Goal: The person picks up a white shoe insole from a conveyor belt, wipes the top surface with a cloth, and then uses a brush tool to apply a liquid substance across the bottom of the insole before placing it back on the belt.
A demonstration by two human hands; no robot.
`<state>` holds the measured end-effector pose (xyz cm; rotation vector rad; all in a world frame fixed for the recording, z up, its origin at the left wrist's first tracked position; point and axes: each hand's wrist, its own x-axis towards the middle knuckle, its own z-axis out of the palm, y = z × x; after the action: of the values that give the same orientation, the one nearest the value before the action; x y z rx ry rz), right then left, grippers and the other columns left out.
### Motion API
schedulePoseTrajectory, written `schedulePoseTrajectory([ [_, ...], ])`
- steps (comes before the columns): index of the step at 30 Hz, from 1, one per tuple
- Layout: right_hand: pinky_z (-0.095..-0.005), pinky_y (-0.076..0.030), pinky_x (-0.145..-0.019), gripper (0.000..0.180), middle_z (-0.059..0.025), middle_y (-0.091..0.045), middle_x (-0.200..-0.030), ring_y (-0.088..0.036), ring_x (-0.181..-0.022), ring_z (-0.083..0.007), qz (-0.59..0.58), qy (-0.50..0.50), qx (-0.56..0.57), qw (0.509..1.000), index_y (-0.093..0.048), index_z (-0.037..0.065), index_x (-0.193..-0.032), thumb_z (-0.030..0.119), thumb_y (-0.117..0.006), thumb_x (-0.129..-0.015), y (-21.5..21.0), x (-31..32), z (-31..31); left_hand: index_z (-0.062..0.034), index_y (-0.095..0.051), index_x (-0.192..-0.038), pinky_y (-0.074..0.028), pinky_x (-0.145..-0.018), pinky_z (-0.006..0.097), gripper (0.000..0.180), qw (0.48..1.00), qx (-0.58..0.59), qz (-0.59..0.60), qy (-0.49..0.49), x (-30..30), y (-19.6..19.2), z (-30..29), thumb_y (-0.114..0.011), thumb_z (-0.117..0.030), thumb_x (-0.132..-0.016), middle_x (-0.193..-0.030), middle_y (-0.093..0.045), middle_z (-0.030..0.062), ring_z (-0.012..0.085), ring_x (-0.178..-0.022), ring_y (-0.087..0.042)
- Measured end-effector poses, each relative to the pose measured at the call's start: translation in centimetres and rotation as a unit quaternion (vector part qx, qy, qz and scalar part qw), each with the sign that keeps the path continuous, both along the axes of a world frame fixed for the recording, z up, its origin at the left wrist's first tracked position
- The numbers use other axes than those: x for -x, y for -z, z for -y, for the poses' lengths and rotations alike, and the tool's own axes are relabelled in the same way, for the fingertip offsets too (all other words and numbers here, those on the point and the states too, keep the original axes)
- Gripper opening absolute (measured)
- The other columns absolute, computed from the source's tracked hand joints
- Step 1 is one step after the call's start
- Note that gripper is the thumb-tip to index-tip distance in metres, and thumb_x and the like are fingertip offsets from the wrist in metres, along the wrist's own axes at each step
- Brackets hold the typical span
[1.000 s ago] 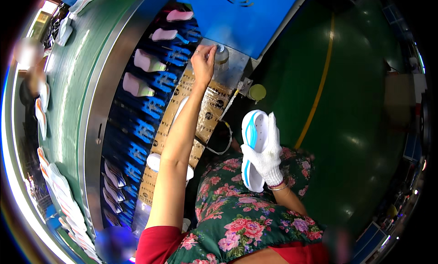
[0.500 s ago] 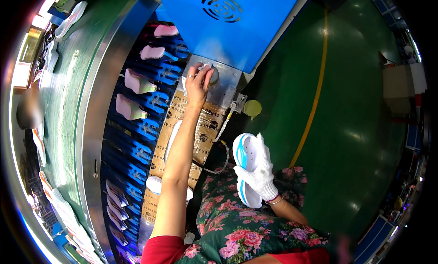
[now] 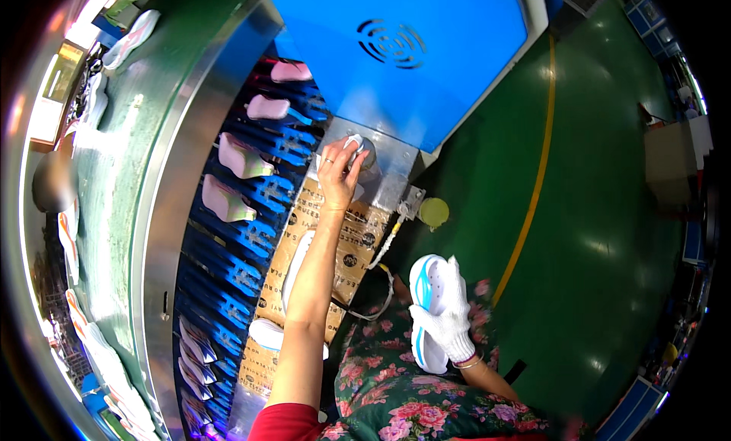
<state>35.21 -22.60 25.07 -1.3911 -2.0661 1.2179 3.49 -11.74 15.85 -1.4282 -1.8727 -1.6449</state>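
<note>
Head view: blue-and-white sole [image 3: 424, 290] gripped in gloved right hand [image 3: 446, 323], right of paper-covered counter [image 3: 356, 239]; long axis runs away from body, far end tipped slightly left; bare left hand [image 3: 339, 174] pinches small white piece [image 3: 355, 141] at top of greyish container [image 3: 369, 156]; right-hand grip unchanged since half second ago; blue machine [image 3: 403, 83] edge just beyond container; green floor [image 3: 582, 235] stretches right of sole.

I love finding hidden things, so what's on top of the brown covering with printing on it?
On the brown covering there's a long white piece and, nearer the body, a rounded white piece. The left forearm hides whatever lies right beneath it.
</note>
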Motion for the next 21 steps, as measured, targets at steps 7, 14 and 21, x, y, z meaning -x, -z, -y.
schedulePoseTrajectory([
  [7, -0.0447, -0.04, -0.107, 0.11, -0.0238, -0.042, -0.141, -0.045, -0.131, -0.0383, -0.031, 0.003, 0.004, 1.0, -0.02, 0.002, -0.152, 0.015, -0.085, -0.065, -0.7, 0.1, -0.2, -0.0032, -0.063, -0.105, -0.046, -0.058, 0.021, 0.023, 0.752, -0.22, 0.619, 0.056, 4.4, 1.0, 1.0, -0.071, -0.02, -0.091, -0.067, -0.057, -0.0012, 0.0079, -0.05, -0.042],
  [14, -0.0434, -0.04, -0.108, 0.107, -0.0223, -0.043, -0.142, -0.046, -0.131, -0.0363, -0.058, 0.009, 0.019, 0.998, -0.023, 0.003, -0.152, 0.013, -0.086, -0.065, 0.2, -0.5, 0.1, -0.0074, -0.063, -0.086, -0.044, -0.059, 0.028, 0.015, 0.389, -0.213, 0.872, 0.209, 3.2, 4.5, 3.6, -0.057, -0.02, -0.093, -0.065, -0.058, 0.0029, 0.0107, -0.045, -0.04],
  [21, -0.0436, -0.04, -0.108, 0.108, -0.0208, -0.042, -0.143, -0.044, -0.133, -0.0345, -0.062, 0.008, 0.043, 0.997, -0.022, 0.005, -0.153, 0.011, -0.085, -0.065, -0.1, -0.1, 0.6, -0.0047, -0.063, -0.095, -0.042, -0.047, 0.023, 0.018, 0.361, -0.215, 0.889, 0.182, 0.7, 1.9, 4.1, -0.056, -0.021, -0.096, -0.08, -0.065, 0.0055, 0.0095, -0.045, -0.042],
])
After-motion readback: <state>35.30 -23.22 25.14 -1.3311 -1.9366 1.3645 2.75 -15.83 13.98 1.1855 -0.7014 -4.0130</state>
